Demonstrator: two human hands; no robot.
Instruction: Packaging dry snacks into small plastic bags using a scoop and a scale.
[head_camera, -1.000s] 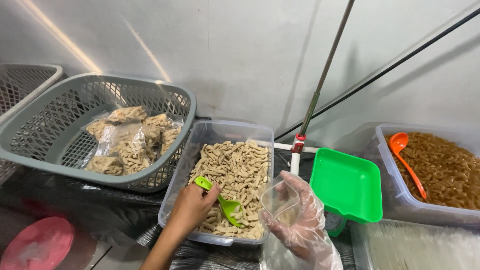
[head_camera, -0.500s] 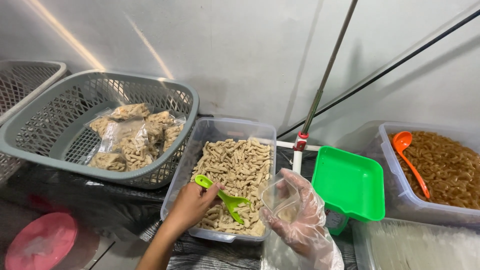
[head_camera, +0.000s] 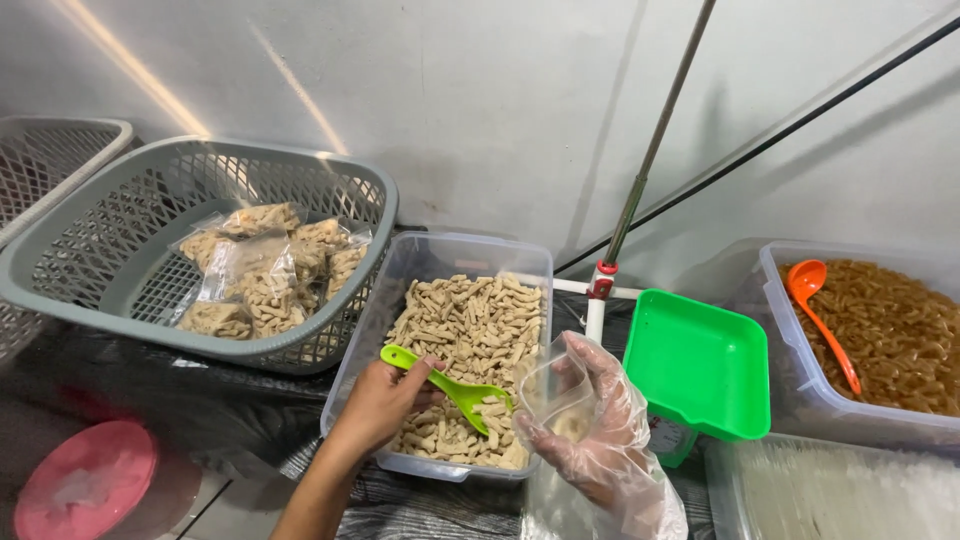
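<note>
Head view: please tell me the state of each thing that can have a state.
Left hand: grips green scoop, loaded with snack sticks.
Right hand: gloved, holds clear bag open.
Clear tub: lidless, partly full.
Grey basket: holds filled bags.
Green tray: empty, tilted.
Right tub: lidless, orange spoon inside.

The slatted grey plastic basket contrasts with a bright green plastic scoop, pale beige stick snacks, an orange plastic spoon and a green square tray.
</note>
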